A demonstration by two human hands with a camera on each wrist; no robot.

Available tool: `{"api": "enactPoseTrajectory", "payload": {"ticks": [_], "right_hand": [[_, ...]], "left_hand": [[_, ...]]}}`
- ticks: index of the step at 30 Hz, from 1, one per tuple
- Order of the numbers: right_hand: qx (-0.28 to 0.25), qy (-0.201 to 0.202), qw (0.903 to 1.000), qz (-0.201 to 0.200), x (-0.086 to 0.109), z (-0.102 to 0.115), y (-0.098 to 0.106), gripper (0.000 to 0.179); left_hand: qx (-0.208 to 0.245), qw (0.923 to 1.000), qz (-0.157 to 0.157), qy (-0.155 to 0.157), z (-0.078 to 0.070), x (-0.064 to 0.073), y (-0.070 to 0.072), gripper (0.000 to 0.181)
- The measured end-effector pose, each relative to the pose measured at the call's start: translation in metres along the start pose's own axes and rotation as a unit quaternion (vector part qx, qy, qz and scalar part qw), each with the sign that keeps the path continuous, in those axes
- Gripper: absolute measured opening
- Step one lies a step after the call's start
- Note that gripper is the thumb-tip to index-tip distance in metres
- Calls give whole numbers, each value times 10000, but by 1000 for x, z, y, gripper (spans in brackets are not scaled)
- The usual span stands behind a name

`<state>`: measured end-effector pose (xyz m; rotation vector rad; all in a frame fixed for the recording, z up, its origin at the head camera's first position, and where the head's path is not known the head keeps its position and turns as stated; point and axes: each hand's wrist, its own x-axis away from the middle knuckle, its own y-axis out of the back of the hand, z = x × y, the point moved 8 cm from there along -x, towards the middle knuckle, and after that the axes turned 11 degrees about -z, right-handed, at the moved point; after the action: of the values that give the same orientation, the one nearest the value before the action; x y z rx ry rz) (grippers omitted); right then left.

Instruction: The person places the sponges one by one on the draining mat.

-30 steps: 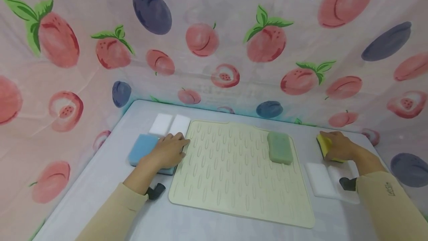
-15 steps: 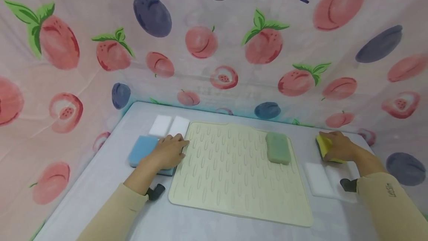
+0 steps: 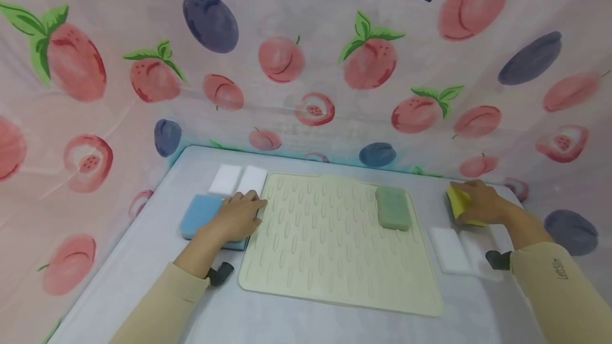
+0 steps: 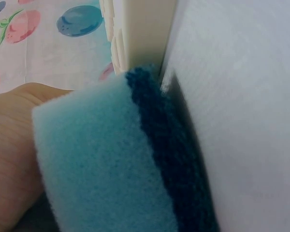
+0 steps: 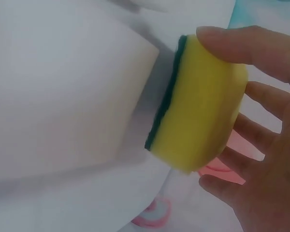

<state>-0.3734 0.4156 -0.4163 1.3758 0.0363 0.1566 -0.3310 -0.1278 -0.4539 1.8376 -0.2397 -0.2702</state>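
Observation:
In the head view my left hand [image 3: 236,216] lies over a blue sponge [image 3: 235,244], its fingers bent down around it beside the mat's left edge. The left wrist view shows this sponge [image 4: 96,154] close up, its dark blue scouring layer facing the white table. At the right, my right hand [image 3: 480,203] grips a yellow sponge [image 3: 459,200] with a dark green scouring side. From the right wrist, the thumb presses one side of the yellow sponge [image 5: 203,101] and the fingers lie behind it. A second blue sponge [image 3: 201,215] sits left of my left hand.
A ribbed cream mat [image 3: 330,248] covers the middle of the table, with a green sponge [image 3: 393,208] at its upper right. Two white blocks [image 3: 226,179] stand at the back left. More white blocks [image 3: 449,251] lie near my right wrist. Fruit-print cloth [image 3: 287,94] walls the back and sides.
The head view has shifted slightly, so the scene slides left. My left hand stays on the blue sponge, and my right hand keeps its grip on the yellow one.

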Motion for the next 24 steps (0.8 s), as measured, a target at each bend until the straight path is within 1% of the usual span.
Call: {"api": "enactPoseTrajectory", "payload": {"ticks": [11, 18, 24], "right_hand": [[7, -193, 9998, 51, 7, 11, 5, 107], [90, -25, 10000, 21, 10, 18, 7, 109], [77, 143, 9999, -50, 14, 32, 10, 109]], "left_hand": [[-51, 10000, -9, -65, 0, -1, -1, 51], [1, 9999, -4, -109, 1, -2, -2, 51], [-4, 9999, 3, -114, 1, -1, -2, 51]]}}
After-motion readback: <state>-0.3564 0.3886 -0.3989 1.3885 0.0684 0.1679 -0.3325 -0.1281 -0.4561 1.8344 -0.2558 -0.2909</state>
